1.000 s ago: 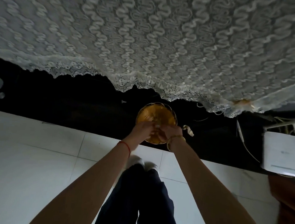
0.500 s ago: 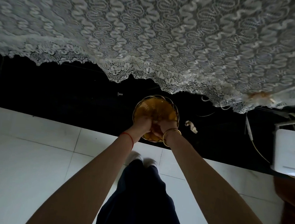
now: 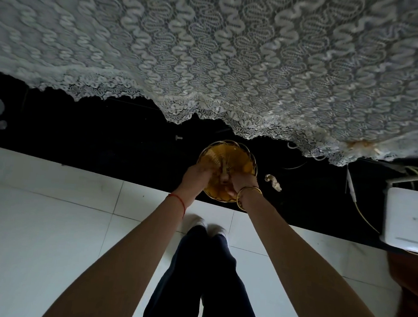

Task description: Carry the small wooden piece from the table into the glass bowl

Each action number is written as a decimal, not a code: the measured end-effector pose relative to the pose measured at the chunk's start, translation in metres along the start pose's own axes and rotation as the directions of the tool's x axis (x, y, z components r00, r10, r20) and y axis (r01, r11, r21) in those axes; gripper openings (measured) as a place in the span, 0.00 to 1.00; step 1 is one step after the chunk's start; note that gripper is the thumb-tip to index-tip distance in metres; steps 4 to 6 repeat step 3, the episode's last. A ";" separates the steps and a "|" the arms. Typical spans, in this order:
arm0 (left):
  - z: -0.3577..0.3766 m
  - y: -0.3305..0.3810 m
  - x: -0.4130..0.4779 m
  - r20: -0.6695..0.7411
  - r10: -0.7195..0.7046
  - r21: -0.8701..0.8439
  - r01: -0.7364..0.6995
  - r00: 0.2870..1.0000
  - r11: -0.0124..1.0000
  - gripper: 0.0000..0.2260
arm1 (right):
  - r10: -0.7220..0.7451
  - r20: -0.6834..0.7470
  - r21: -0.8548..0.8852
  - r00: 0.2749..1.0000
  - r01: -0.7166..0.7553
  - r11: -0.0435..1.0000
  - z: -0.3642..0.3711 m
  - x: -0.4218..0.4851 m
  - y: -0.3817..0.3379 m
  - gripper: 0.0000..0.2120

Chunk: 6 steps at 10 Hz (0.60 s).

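Observation:
An amber glass bowl (image 3: 228,155) sits on the dark surface just below the hanging lace edge. My left hand (image 3: 198,176) and my right hand (image 3: 239,183) meet over the bowl's near rim and cover that part of it. A small wooden piece (image 3: 224,172) stands upright between the fingertips of both hands, inside the bowl's outline. The fingers of both hands are curled in around it. My left wrist has a red thread and my right wrist a gold bangle.
A white lace cloth (image 3: 236,59) hangs over the far side. A pale twisted scrap (image 3: 273,182) lies right of the bowl. A white box (image 3: 411,221) and cables are at the right edge. White floor tiles (image 3: 46,220) and my dark trouser legs (image 3: 204,284) are below.
Both hands have moved slightly farther over the bowl. The small wooden piece now shows between the fingertips.

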<state>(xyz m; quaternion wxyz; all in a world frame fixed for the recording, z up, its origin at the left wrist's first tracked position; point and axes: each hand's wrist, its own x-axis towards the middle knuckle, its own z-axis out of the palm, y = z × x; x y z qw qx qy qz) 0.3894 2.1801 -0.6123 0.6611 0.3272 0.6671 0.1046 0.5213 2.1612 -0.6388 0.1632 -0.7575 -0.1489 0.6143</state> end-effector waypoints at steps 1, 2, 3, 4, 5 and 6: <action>-0.013 0.004 -0.015 -0.013 0.059 -0.026 -0.059 0.998 0.998 0.15 | -0.013 -0.036 -0.018 0.999 0.012 1.000 -0.007 -0.019 -0.002 0.18; -0.026 0.011 -0.042 -0.005 0.117 -0.006 -0.117 0.993 0.993 0.15 | -0.012 -0.057 -0.069 0.998 0.008 0.998 -0.014 -0.038 -0.006 0.18; -0.032 0.017 -0.061 -0.004 0.181 0.015 -0.181 0.983 0.983 0.15 | -0.073 -0.081 -0.378 0.994 0.037 0.925 -0.020 -0.058 -0.009 0.17; -0.032 0.017 -0.061 -0.004 0.181 0.015 -0.181 0.983 0.983 0.15 | -0.073 -0.081 -0.378 0.994 0.037 0.925 -0.020 -0.058 -0.009 0.17; -0.032 0.017 -0.061 -0.004 0.181 0.015 -0.181 0.983 0.983 0.15 | -0.073 -0.081 -0.378 0.994 0.037 0.925 -0.020 -0.058 -0.009 0.17; -0.032 0.017 -0.061 -0.004 0.181 0.015 -0.181 0.983 0.983 0.15 | -0.073 -0.081 -0.378 0.994 0.037 0.925 -0.020 -0.058 -0.009 0.17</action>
